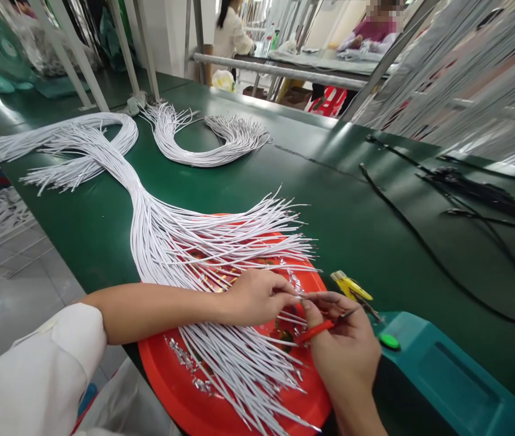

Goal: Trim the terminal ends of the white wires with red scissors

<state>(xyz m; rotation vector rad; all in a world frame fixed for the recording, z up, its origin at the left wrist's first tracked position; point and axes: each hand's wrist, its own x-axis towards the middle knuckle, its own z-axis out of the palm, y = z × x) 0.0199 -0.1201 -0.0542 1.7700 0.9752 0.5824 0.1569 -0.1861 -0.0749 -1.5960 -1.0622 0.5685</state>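
- Currently my left hand (pixel 260 300) pinches a white wire (pixel 299 297) by the right edge of the red tray (pixel 160 366).
- Right hand (pixel 346 342) (fingertips meeting left's) grips red-handled tool (pixel 315 332).

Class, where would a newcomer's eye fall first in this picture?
Probably on the fan of white wires spread across the red tray at the centre. Next, the left hand and right hand meeting over the tray, the right holding a red-handled tool. Then the teal device, lower right.
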